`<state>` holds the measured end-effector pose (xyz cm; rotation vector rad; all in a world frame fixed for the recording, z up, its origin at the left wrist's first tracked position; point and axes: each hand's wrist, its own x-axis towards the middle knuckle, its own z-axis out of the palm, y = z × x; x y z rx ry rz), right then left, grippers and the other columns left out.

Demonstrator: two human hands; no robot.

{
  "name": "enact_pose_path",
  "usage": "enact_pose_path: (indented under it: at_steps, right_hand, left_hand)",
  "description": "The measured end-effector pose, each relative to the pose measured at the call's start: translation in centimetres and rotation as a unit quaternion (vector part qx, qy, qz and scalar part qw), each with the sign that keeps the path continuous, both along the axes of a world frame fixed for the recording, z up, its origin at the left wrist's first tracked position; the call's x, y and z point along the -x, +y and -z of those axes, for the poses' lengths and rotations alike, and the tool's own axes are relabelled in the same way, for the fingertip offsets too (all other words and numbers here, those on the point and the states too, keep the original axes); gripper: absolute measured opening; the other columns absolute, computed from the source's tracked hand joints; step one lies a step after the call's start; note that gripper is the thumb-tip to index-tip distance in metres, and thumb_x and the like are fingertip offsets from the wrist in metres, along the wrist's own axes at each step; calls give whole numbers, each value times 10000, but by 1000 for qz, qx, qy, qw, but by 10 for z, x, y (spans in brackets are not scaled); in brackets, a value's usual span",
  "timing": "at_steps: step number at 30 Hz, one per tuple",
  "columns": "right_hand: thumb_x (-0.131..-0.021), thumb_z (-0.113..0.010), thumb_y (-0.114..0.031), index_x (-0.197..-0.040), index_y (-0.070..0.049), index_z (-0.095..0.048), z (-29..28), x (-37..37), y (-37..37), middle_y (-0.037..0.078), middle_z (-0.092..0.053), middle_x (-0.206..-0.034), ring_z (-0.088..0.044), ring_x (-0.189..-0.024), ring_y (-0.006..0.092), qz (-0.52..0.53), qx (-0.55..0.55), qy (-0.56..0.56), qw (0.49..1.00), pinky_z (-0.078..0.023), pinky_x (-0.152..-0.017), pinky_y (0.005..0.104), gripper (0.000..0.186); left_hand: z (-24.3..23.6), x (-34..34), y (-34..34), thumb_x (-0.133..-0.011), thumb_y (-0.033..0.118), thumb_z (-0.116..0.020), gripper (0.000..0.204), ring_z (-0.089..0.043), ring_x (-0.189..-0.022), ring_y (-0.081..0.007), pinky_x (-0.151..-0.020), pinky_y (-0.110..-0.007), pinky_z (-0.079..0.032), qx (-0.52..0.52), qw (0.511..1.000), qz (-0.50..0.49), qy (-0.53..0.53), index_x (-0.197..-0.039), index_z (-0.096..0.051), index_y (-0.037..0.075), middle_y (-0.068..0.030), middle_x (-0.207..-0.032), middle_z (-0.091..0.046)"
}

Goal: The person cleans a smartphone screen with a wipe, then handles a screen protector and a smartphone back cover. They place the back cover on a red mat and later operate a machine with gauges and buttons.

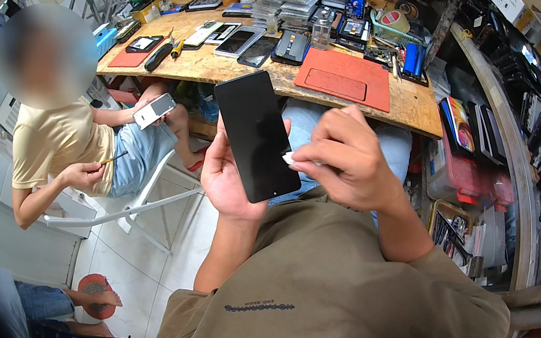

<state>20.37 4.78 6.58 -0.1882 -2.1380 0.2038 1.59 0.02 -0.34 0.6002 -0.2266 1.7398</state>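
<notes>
Closed in the grip of the left hand (225, 182), along both long edges: black phone (256, 140), screen facing up, held over the lap. Pinched between thumb and fingers of the right hand (349, 151): small white scrap (288, 158), at phone's right edge, contact impossible to tell. Showing between lower edge and brown shirt (328, 285): strip of blue jeans (392, 152). Beyond top edge: wooden bench (200, 65), with red mat (341, 79) near its front edge. Well apart rightward: grey rail (524, 189). Leftward, across tiled floor (186, 229): white chair (94, 218), with seated co-worker (55, 140).
</notes>
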Motion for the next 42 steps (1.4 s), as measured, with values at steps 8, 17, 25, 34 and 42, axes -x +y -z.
enact_pose_path:
  at_steps: [8, 17, 25, 34, 42]
  right_hand:
    - [-783, -848, -114, -892, -95, -732, 9, 26, 9, 10, -553, -808, -530, -733, 213, -6, -47, -42, 998, -339, -731, 380, 160]
    - [-796, -805, -123, -864, -100, -704, 6, -6, -24, 20, -542, -837, -546, -770, 205, -44, -20, -89, 995, -335, -713, 387, 124]
    - [-813, -797, -156, -880, -108, -715, 2, 38, 14, 39, -548, -862, -549, -804, 231, -17, -56, -59, 997, -362, -753, 387, 116]
    - [-759, -840, -134, -876, -127, -733, 26, 0, -36, -5, -553, -830, -511, -707, 191, -82, -60, -110, 989, -320, -701, 381, 158]
    - [-735, -856, -104, -882, -113, -736, 9, -23, -22, 0, -545, -802, -529, -727, 196, -30, -18, -101, 994, -337, -714, 377, 190]
  left_hand:
    - [2, 0, 0, -1113, 241, -306, 522, -538, -1415, -340, -1234, -518, -378, 1, 999, 27, -31, -1614, -371, 111, -146, -1580, -509]
    - [-2, 0, 1, -1104, 228, -306, 534, -509, -1443, -348, -1251, -607, -319, 27, 999, -6, -20, -1625, -353, 124, -136, -1602, -489]
    - [4, 0, 2, -1105, 230, -304, 547, -520, -1434, -339, -1240, -490, -375, -2, 999, 21, -30, -1632, -335, 87, -163, -1600, -484]
    - [-2, 2, 2, -1104, 227, -322, 531, -515, -1437, -350, -1255, -636, -303, 45, 999, -11, -24, -1625, -351, 129, -141, -1599, -491]
    - [-4, 8, 3, -1109, 237, -332, 500, -528, -1423, -366, -1255, -623, -311, 12, 999, -2, -35, -1580, -427, 98, -149, -1569, -528]
